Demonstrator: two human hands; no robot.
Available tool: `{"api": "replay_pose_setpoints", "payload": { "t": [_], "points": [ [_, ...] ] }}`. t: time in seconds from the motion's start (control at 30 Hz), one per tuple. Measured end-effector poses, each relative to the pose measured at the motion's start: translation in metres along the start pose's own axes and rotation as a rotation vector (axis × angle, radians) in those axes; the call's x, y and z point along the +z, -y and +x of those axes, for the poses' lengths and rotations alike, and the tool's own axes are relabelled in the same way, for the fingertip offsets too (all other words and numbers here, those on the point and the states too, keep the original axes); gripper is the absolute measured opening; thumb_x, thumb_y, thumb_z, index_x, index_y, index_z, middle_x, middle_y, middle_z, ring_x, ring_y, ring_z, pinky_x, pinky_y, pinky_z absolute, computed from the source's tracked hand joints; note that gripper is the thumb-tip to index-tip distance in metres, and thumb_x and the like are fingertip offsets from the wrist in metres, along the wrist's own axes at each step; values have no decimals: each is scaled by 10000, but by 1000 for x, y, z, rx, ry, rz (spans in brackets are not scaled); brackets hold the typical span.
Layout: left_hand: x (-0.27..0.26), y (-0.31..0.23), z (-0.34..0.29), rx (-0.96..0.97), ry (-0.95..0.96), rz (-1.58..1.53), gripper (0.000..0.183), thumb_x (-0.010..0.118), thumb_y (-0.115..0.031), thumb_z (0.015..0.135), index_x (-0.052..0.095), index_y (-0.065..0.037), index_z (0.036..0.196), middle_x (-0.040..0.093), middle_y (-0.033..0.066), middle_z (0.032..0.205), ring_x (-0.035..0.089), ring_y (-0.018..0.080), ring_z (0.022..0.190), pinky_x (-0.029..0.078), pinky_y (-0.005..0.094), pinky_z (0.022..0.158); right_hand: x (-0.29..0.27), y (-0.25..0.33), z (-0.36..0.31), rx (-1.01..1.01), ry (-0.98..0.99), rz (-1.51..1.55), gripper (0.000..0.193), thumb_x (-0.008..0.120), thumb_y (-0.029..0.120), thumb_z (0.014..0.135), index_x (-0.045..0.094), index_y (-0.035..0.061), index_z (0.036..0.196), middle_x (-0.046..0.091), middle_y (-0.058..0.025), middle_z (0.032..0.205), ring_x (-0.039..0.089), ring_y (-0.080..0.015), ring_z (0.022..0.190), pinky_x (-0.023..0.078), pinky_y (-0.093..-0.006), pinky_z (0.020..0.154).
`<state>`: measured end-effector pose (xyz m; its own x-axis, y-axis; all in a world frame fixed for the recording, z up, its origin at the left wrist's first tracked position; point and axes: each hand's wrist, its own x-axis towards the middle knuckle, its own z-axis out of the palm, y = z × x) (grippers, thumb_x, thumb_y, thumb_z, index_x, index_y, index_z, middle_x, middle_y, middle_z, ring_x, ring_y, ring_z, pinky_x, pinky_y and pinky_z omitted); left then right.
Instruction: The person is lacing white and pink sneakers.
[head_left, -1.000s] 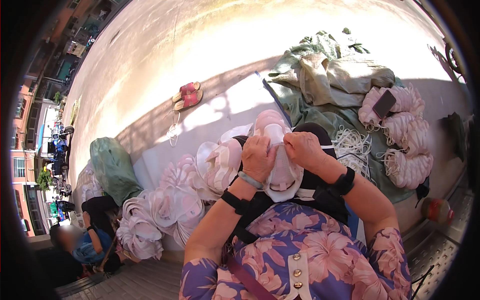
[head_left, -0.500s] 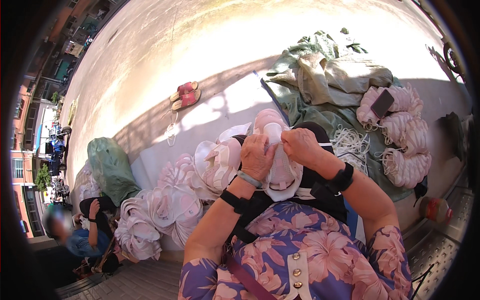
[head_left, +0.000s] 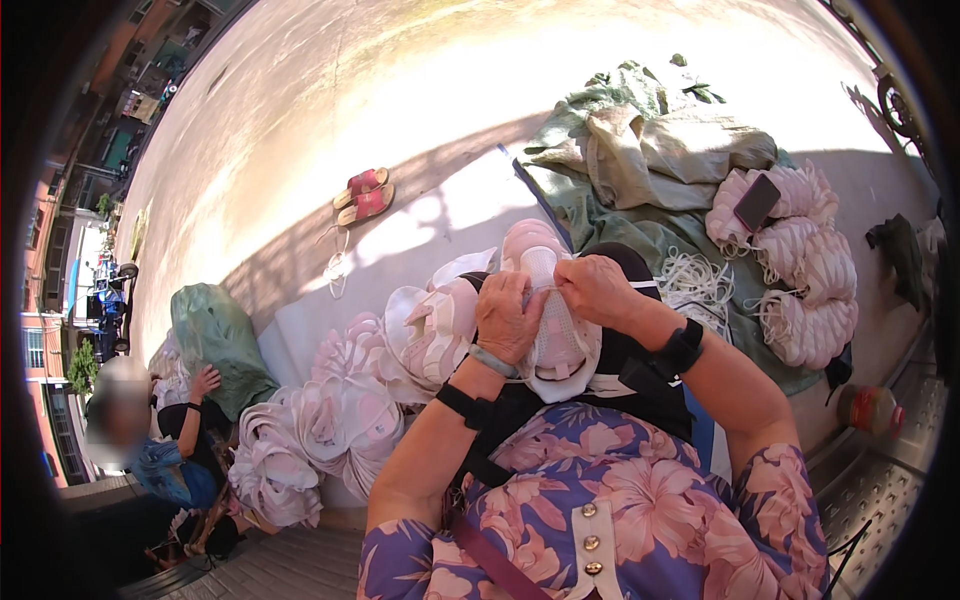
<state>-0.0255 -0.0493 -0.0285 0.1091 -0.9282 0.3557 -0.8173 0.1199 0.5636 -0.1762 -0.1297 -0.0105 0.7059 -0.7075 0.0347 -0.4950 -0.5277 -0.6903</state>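
Note:
My left hand (head_left: 510, 318) and my right hand (head_left: 597, 290) both grip a pale pink and white mesh hat piece (head_left: 556, 338) held up in front of my chest. The fingers of both hands pinch its upper edge close together. A stack of similar pink and white pieces (head_left: 432, 322) lies just left of my left hand. I wear black wrist straps and a purple flowered top.
More piles of pink and white pieces (head_left: 330, 420) spread to the lower left. A person (head_left: 165, 440) sits at the far left by a green sack (head_left: 215, 340). Red sandals (head_left: 363, 195) lie on the pavement. Green cloth (head_left: 650, 150), white cord bundles (head_left: 800, 270) and a phone (head_left: 757, 202) lie right.
My hands stay on the mesh piece with only slight finger shifts. The person at the lower left has moved and raised a hand.

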Motion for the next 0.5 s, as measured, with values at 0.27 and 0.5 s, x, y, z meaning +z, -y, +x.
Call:
{"api": "replay_pose_setpoints", "payload": {
  "t": [0.27,0.5],
  "points": [
    [-11,-12,-1,17,-16,30,257,678,-143,664,517,-41,836,524,101,755,518,289,741,424,378,660,6,1,-7,50,-3,-9,74,519,111,750,541,45,775,595,-162,742,592,-349,745,444,-429,655],
    [-9,-11,-15,-108,10,-83,242,646,-100,675,521,-45,875,526,77,742,531,212,658,446,320,587,11,0,-15,55,-113,181,45,503,94,785,507,64,817,566,-140,778,559,-335,770,423,-428,664]
  ]
}}
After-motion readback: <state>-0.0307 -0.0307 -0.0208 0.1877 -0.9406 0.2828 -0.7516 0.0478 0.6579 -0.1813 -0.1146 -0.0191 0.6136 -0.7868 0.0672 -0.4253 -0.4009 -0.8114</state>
